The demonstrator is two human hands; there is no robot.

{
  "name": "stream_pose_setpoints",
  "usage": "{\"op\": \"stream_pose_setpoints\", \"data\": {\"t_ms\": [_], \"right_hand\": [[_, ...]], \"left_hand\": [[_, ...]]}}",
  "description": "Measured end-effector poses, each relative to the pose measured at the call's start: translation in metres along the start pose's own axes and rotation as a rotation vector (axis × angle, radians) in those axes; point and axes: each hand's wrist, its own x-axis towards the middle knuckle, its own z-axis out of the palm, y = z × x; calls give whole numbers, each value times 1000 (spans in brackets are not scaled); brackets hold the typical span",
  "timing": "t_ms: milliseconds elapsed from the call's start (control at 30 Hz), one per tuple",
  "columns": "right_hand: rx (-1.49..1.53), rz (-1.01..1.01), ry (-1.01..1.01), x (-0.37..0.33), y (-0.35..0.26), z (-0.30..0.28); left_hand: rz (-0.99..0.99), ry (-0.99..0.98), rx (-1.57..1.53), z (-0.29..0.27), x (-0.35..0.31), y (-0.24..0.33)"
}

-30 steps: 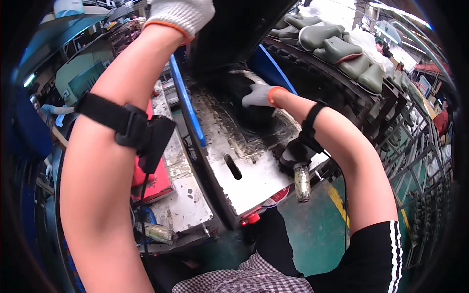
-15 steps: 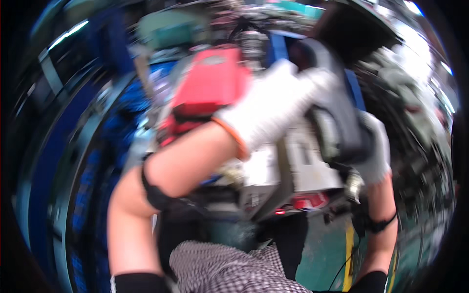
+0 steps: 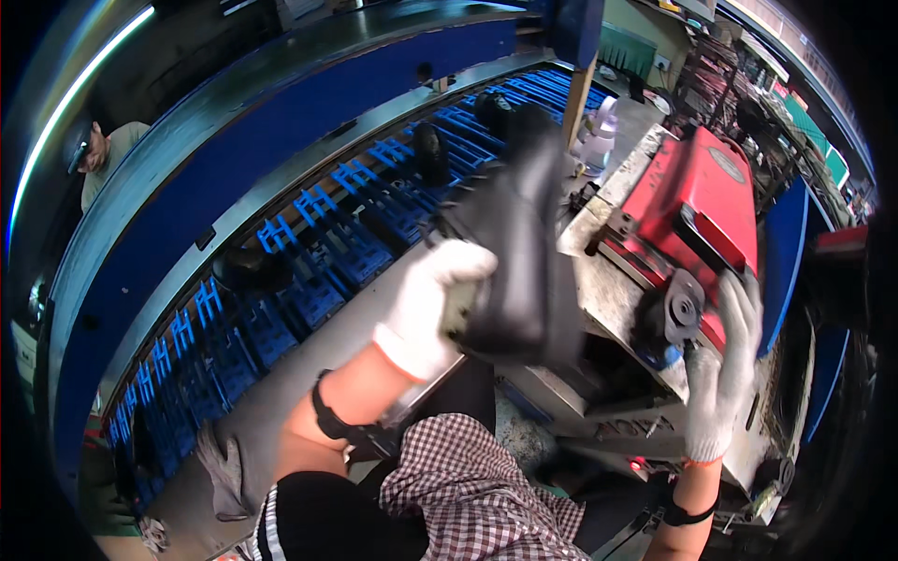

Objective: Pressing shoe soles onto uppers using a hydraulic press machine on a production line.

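My left hand, in a white knit glove, grips a black leather boot by the end where a greenish piece shows. The boot is tilted and slightly blurred, held in the air between the blue conveyor and the red machine. My right hand, also gloved, has its fingers stretched apart and holds nothing. It is beside the red machine, close to a dark round fitting on the machine's front.
A long conveyor of blue slatted racks runs along the left, carrying several black boots. A blue beam spans above it. A grey glove lies on the metal ledge. Another person stands beyond the conveyor.
My view has turned left, toward the conveyor. Both hands were on the dark boot near the machine; now the left hand alone carries it leftward and the right has let go.
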Motion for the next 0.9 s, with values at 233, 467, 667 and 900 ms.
{"op": "stream_pose_setpoints", "data": {"t_ms": [233,467,667,900], "right_hand": [[-365,209,42,-42,34,8],[-313,361,23,-46,36,11],[-349,315,23,-46,48,17],[-365,366,36,-59,62,12]], "left_hand": [[546,540,559,-147,142,124],[765,926,1179,-250,244,204],[549,967,1388,-282,232,209],[714,1830,1755,-249,68,192]]}}
